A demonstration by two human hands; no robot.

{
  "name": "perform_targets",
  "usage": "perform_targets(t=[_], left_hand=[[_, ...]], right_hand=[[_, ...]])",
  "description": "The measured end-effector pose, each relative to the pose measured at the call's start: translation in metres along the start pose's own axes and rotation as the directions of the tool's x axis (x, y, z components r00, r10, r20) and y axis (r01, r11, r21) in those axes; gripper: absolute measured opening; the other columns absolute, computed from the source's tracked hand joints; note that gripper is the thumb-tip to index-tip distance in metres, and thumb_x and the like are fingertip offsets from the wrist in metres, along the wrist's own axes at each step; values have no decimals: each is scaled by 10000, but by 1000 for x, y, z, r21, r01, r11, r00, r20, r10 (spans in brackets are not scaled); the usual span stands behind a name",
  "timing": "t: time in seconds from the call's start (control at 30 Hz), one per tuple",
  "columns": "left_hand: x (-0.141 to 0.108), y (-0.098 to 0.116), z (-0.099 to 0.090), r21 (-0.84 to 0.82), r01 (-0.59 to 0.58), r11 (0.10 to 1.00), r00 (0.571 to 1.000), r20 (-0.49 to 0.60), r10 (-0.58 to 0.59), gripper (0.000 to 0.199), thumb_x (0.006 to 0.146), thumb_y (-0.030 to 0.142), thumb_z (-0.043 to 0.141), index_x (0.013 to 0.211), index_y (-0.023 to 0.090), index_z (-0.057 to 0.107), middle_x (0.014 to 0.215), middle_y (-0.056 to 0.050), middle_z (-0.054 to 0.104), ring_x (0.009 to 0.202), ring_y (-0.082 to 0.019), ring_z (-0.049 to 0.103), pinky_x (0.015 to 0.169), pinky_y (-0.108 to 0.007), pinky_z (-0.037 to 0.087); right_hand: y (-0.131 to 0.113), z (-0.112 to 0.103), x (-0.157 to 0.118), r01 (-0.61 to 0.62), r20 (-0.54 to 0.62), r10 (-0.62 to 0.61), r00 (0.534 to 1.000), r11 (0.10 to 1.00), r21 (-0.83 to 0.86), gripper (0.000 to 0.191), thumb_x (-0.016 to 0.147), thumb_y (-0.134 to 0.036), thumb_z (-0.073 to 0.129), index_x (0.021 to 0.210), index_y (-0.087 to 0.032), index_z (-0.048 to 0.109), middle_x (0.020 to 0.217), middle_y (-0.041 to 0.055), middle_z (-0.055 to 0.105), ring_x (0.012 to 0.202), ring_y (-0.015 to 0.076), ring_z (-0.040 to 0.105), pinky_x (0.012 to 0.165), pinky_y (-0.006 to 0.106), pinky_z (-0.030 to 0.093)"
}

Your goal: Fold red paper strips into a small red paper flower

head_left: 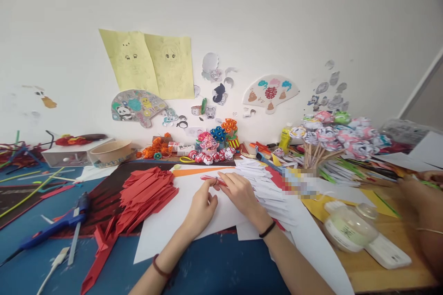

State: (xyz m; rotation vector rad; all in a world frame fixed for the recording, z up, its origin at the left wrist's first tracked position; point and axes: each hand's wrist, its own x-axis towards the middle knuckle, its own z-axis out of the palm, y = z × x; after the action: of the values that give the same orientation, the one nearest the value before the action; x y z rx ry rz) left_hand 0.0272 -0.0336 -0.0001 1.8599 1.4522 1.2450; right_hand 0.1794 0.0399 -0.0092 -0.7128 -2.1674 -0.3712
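Observation:
Over a white sheet of paper [162,226], my left hand [201,205] and my right hand [238,192] meet at the fingertips. Between them they pinch a narrow folded paper strip [206,177], red with some white; the fingers cover part of it. To the left of my left hand lies a heap of folded red paper strips [147,193], with a few loose ones trailing toward the front edge. A spread pile of white paper strips [258,177] lies just right of my right hand.
At left are a blue glue gun [55,230], a white cable plug [57,260] and a beige bowl [110,152]. Paper flowers [335,133] stand behind on the right. A clear bottle [351,228] lies nearer, beside another person's arm [424,221].

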Motion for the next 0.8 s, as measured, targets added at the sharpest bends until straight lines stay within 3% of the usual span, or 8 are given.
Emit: perform_targets(t=[0.2, 0.33, 0.4, 0.47, 0.53, 0.6, 0.73, 0.8], left_hand=[[1, 1, 2, 11, -7, 1000, 1000, -5, 7, 428, 776, 89, 425, 1183, 212, 473, 1101, -43, 590, 613, -89, 547, 625, -250, 461], [5, 2, -3, 31, -21, 999, 1000, -22, 22, 409, 761, 97, 432, 1145, 212, 514, 1052, -33, 620, 621, -100, 542, 615, -242, 437], [7, 1, -11, 47, -42, 998, 997, -59, 45, 354, 749, 102, 432, 1061, 207, 560, 962, -19, 639, 619, -107, 526, 607, -235, 410], [10, -1, -20, 20, -60, 998, 995, -79, 61, 260, 724, 103, 434, 907, 192, 596, 825, -4, 635, 595, -108, 496, 595, -230, 383], [12, -4, -27, -126, -37, 991, 999, 3, 38, 188, 672, 108, 447, 772, 175, 592, 692, 8, 602, 566, -103, 472, 560, -218, 360], [14, -8, -29, -315, 59, 947, 993, 120, -22, 163, 618, 119, 460, 713, 163, 585, 592, 20, 567, 506, -91, 432, 487, -204, 312], [13, -10, -22, -513, 171, 841, 971, 232, -56, 125, 568, 116, 484, 636, 149, 584, 523, 26, 558, 438, -65, 366, 434, -198, 248], [12, -9, -19, -545, 181, 819, 968, 246, -50, 118, 553, 105, 486, 606, 144, 584, 516, 23, 564, 426, -59, 352, 427, -200, 230]], right_hand=[[3, 6, -4, 62, 48, -61, 997, 998, -27, 273, 940, -68, 447, 1155, -105, 613, 889, 104, 690, 808, 203, 642, 702, 314, 513], [4, 3, 0, -108, 100, 88, 991, 969, 222, 227, 953, -163, 488, 1099, -144, 659, 914, 97, 701, 832, 202, 648, 734, 314, 514], [6, -1, 4, -267, 201, 192, 961, 836, 479, 210, 930, -297, 562, 1042, -175, 692, 932, 82, 711, 838, 197, 655, 764, 318, 516], [8, -5, 8, -424, 336, 259, 905, 585, 692, 315, 903, -424, 581, 1040, -168, 701, 947, 88, 716, 842, 200, 667, 773, 327, 524], [10, -6, 10, -522, 433, 310, 846, 321, 790, 437, 901, -509, 539, 1065, -133, 692, 936, 106, 711, 829, 203, 671, 763, 338, 530], [9, -7, 10, -546, 483, 319, 815, 145, 825, 487, 904, -546, 508, 1006, -110, 699, 883, 103, 696, 787, 188, 657, 744, 332, 523], [-1, -6, 9, -536, 535, 130, 835, -26, 844, 452, 869, -537, 578, 766, -108, 676, 723, 43, 619, 674, 130, 573, 668, 271, 465], [-5, -6, 9, -531, 536, 107, 837, -72, 844, 420, 844, -514, 626, 728, -112, 654, 679, 14, 577, 625, 105, 522, 619, 245, 425]])
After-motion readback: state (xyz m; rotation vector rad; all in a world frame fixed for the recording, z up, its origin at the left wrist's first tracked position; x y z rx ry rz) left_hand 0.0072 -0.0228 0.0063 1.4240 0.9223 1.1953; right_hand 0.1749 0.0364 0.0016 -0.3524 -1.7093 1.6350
